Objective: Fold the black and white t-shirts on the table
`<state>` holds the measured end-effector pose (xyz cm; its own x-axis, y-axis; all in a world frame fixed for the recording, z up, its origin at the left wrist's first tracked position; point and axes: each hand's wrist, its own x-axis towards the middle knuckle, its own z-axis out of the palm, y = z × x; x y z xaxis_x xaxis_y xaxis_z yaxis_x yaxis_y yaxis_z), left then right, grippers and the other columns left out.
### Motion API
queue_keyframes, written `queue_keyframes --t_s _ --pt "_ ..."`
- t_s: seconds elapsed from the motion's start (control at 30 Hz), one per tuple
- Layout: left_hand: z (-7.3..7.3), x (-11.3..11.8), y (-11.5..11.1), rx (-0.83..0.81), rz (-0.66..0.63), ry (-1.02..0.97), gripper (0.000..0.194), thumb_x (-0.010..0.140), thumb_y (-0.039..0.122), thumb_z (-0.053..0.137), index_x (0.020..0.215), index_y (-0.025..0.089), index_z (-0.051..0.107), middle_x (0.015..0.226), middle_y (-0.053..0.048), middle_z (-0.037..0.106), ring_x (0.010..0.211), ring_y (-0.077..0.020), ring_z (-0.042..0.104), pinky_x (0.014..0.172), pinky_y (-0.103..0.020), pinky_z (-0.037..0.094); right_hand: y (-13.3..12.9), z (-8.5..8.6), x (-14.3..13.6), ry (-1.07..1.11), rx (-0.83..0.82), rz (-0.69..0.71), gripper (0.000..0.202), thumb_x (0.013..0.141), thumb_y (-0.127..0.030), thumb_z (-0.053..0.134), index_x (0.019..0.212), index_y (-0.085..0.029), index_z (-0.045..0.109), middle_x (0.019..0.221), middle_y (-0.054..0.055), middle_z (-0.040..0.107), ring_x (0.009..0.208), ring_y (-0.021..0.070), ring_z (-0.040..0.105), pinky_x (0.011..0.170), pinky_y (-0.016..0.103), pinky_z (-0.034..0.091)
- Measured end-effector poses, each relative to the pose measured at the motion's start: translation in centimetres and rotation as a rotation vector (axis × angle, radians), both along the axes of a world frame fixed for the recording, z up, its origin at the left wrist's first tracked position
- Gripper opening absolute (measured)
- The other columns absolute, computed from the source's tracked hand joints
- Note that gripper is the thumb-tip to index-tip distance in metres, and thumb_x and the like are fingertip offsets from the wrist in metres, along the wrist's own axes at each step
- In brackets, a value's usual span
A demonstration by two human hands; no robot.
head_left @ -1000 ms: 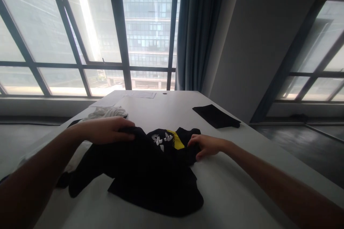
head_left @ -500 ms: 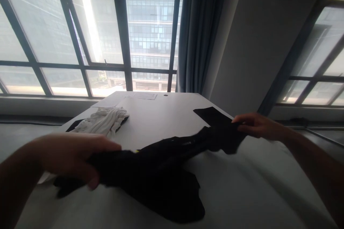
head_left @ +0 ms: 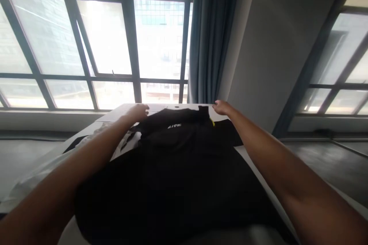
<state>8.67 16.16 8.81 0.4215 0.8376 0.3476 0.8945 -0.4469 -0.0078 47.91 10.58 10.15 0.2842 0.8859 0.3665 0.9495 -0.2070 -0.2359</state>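
Black shirt [head_left: 172,168] spread wide, overhanging folded black cloth [head_left: 227,132].

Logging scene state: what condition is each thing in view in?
Black shirt: spread out, white lettering showing
White cloth: crumpled, partly hidden
Hinged window sash: ajar
Curtain: gathered, hanging
Left hand: fingers bent, grip unclear
Right hand: near shirt's far edge, grip unclear

Office-like room: white tabletop [head_left: 115,111], gridded windows [head_left: 159,38] (a high-rise stands outside), blue-grey curtain [head_left: 208,42].
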Motion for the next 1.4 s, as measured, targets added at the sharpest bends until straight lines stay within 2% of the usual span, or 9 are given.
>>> queue_keyframes --t_s 0.17,0.3,0.53,0.73,0.83,0.93,1.0,1.17,1.4 --pt "-10.1 1.4 -2.1 -0.392 -0.286 0.136 0.050 0.083 0.056 0.057 0.125 0.030 0.063 0.123 -0.002 0.068 0.104 -0.0233 0.066 0.091 -0.030 0.050 -1.7 -9.5 -4.0 -0.058 -0.343 0.311 0.054 0.090 -0.047 0.055 0.136 -0.018 0.056 0.135 0.011 0.059 0.122 0.0269 0.056 0.104 0.032 0.041" --pt "-13.5 0.5 -2.4 -0.456 -0.253 0.130 0.075 0.075 0.070 0.058 0.138 0.030 0.052 0.151 -0.006 0.043 0.134 -0.0311 0.045 0.108 -0.040 0.038 -4.4 -13.8 -6.6 -0.013 -0.542 0.542 0.079 0.077 -0.063 0.065 0.143 -0.024 0.049 0.151 0.009 0.042 0.134 0.0297 0.045 0.112 0.034 0.035" --pt "-14.6 -0.1 -3.5 -0.518 -0.136 0.140 0.091 0.077 0.077 0.048 0.151 0.026 0.034 0.161 -0.009 0.021 0.146 -0.0342 0.020 0.115 -0.051 0.024 -6.3 -14.0 -3.3 -0.002 -0.694 0.372 0.105 0.070 -0.071 0.064 0.152 -0.014 0.032 0.159 0.014 0.023 0.144 0.0317 0.027 0.117 0.037 0.025" --pt "-15.8 1.9 -7.4 -0.512 -0.128 0.207 0.081 0.089 0.073 0.025 0.155 0.026 0.020 0.162 -0.012 0.006 0.148 -0.0364 0.003 0.112 -0.065 0.013 -6.8 -11.9 -0.3 -0.033 -0.871 0.234 0.114 0.052 -0.074 0.075 0.144 -0.014 0.046 0.145 0.019 0.047 0.132 0.0393 0.045 0.106 0.045 0.040" --pt "-15.1 2.3 -8.0 -0.480 -0.192 0.218 0.086 0.084 0.079 0.032 0.152 0.026 0.031 0.160 -0.014 0.021 0.146 -0.0391 0.017 0.110 -0.059 0.024 -5.2 -10.7 0.4 0.059 -0.953 0.185 0.090 0.054 -0.077 0.072 0.117 -0.013 0.068 0.119 0.018 0.066 0.110 0.0397 0.062 0.095 0.050 0.048" --pt "-13.6 2.0 -6.0 -0.451 -0.279 0.155 0.079 0.080 0.079 0.043 0.139 0.028 0.051 0.140 -0.011 0.055 0.126 -0.0340 0.051 0.100 -0.042 0.043 -2.8 -10.2 0.6 0.107 -0.854 0.169 0.066 0.068 -0.072 0.067 0.096 -0.013 0.074 0.097 0.016 0.073 0.090 0.0349 0.070 0.085 0.048 0.051" --pt "-13.0 1.4 -3.5 -0.402 -0.236 0.077 0.067 0.087 0.071 0.038 0.133 0.027 0.056 0.129 -0.009 0.063 0.115 -0.0290 0.060 0.094 -0.037 0.046 -1.2 -10.7 0.7 0.036 -0.672 0.091 0.056 0.076 -0.065 0.064 0.101 -0.015 0.072 0.101 0.016 0.072 0.096 0.0335 0.068 0.085 0.045 0.051" --pt "-14.0 -1.5 3.4 -0.287 -0.003 0.100 0.062 0.087 0.061 0.047 0.135 0.021 0.054 0.138 -0.013 0.056 0.125 -0.0316 0.053 0.101 -0.040 0.042 1.7 -13.8 1.8 0.037 -0.401 -0.152 0.069 0.077 -0.041 0.069 0.137 -0.015 0.050 0.126 0.018 0.062 0.113 0.0312 0.061 0.085 0.038 0.051" --pt "-15.6 -3.8 7.4 -0.396 0.082 0.037 0.087 0.073 0.075 0.055 0.139 0.018 0.049 0.141 -0.017 0.053 0.123 -0.0316 0.054 0.101 -0.035 0.043 3.4 -14.4 5.2 0.098 0.048 -0.233 0.039 0.087 -0.024 0.048 0.124 -0.016 0.058 0.116 0.017 0.064 0.110 0.0295 0.061 0.090 0.038 0.048"
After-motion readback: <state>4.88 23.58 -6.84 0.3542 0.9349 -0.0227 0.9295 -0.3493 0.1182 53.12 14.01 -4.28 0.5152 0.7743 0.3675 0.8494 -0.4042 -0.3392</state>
